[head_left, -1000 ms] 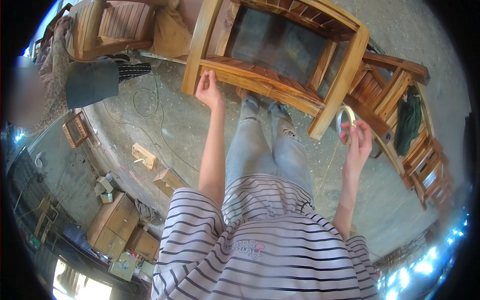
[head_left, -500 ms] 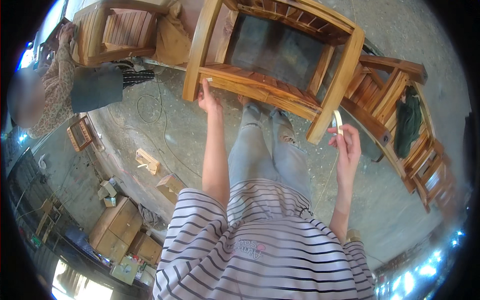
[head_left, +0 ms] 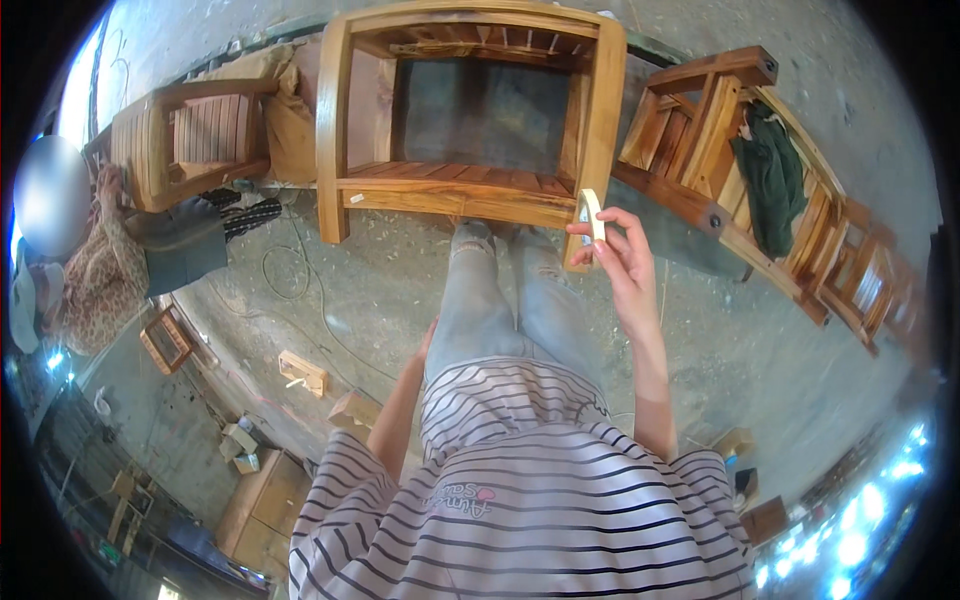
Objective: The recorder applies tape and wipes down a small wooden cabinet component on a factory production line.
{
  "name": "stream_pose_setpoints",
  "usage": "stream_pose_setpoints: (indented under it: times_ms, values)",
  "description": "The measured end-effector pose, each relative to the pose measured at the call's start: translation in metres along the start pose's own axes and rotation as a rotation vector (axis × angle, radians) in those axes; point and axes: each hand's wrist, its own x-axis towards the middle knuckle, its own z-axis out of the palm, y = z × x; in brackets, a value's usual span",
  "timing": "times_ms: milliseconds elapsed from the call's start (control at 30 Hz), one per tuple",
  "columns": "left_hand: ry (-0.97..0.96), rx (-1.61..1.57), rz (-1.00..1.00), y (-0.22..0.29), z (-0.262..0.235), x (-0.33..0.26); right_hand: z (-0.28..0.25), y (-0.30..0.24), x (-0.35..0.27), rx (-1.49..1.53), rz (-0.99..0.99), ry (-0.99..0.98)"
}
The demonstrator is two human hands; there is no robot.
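In my right hand is a roll of cream masking tape, pinched upright between thumb and fingers. It is held in front of the right leg of a varnished wooden armchair frame, which stands straight ahead of me with a slatted lower shelf. A small pale piece of tape is stuck on the left end of its front rail. My left hand hangs beside my left thigh, mostly behind the jeans; its fingers do not show.
To the right stand wooden chairs with a dark green cloth draped over one. At the left a person in a patterned top is beside another wooden chair. A thin cable loops over the floor near a wooden block.
My left hand has left the front rail, where the tape piece remains, and dropped to my thigh. My right hand has shifted left with the tape roll. My view has turned.
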Motion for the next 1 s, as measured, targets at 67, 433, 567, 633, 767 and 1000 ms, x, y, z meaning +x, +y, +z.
stream_pose_setpoints:
  times_ms: [67, 433, 567, 633, 767, 1000]
  values:
    - [-0.045, -0.013, 0.064, 0.003, -0.025, -0.048, 0.002, -0.001, -0.002, 0.032, 0.015, 0.007]
    - [-0.050, 0.117, 1.308, 0.395, -0.040, -0.292, 0.016, -0.003, 0.009, 0.110, 0.039, -0.034]
    - [0.019, 0.257, 1.387, 0.425, -0.025, -0.277, 0.037, -0.012, 0.026, 0.174, -0.048, 0.060]
    - [0.045, 0.188, 1.343, 0.437, -0.031, -0.271, 0.038, -0.014, 0.038, 0.112, -0.031, 0.040]
    - [0.111, 0.293, 1.451, 0.465, -0.046, -0.259, 0.056, -0.027, 0.069, 0.099, -0.034, 0.147]
    - [0.201, 0.291, 1.454, 0.509, -0.057, -0.232, 0.059, -0.017, 0.132, -0.070, -0.063, 0.365]
